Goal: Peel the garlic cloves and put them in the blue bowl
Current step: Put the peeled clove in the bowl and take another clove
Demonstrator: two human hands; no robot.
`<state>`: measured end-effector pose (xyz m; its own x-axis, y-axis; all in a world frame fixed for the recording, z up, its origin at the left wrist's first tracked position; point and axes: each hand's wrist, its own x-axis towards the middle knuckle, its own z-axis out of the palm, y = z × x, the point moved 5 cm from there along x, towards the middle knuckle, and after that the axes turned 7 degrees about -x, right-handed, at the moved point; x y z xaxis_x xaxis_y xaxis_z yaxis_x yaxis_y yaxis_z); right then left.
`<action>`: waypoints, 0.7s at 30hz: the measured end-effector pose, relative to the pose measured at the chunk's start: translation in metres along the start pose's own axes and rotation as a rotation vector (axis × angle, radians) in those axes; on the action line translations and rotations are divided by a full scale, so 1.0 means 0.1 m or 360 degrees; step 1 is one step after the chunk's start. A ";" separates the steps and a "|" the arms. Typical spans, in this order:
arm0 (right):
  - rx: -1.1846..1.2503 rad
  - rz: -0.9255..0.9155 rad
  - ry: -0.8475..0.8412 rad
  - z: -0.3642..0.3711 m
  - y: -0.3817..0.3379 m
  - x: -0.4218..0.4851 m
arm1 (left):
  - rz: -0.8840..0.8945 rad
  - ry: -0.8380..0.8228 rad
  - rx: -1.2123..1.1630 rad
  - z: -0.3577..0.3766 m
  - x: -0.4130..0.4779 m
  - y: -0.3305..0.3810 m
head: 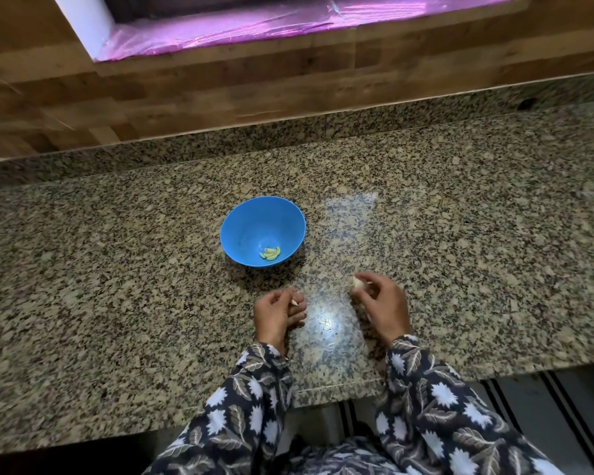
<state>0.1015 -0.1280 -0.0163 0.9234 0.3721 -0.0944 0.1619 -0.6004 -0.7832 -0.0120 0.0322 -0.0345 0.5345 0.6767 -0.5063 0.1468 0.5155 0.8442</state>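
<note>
Floral-printed sleeves, the left sleeve (247,406) and the right sleeve (426,389), reach in from the bottom edge, dark cloth with white flowers and grey leaves.

From the left sleeve comes the left grip (278,313), its fingers curled in toward the palm. Between fingertips and thumb it pinches a small pale sliver (294,303); whether that is a clove or only skin is too small to tell. The right grip (381,303) sits a little farther forward, well apart from the left. Its fingers are bent and its thumb and first fingers hold a lump of garlic (358,282), whitish and rounded, at the fingertips on the side facing the bowl. Both hands hang low over the surface (117,269), a speckled granite slab in brown, black and cream, with a bright glare patch between the two wrists.

Beyond the left grip, and apart from it, the blue bowl (246,231) stands upright on the surface. Inside, at the bottom toward the near wall, lie a few peeled garlic cloves (270,253), pale yellow-green, clustered and touching one another.

Behind the surface a low granite upstand runs along the back, and above it a wooden wall panel (186,90). At the top, a ledge is covered with shiny pink foil (254,25).
</note>
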 end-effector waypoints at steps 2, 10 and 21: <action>-0.0297 -0.0127 0.0065 -0.07 0.05 0.03 | 0.0077 -0.0036 0.0270 -0.03 0.05 0.02; -0.0602 -0.0330 0.0210 -0.04 0.08 -0.06 | 0.0156 -0.0159 0.0833 -0.06 0.17 0.03; -0.1189 -0.0780 -0.0387 0.71 0.17 -0.26 | 0.0560 -0.0331 0.1685 0.10 0.02 0.10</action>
<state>0.0550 -0.0975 -0.0711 0.6074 0.7928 -0.0497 0.7757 -0.6055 -0.1782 -0.0012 0.0339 -0.0256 0.7986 0.5449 -0.2554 0.5381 -0.4566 0.7084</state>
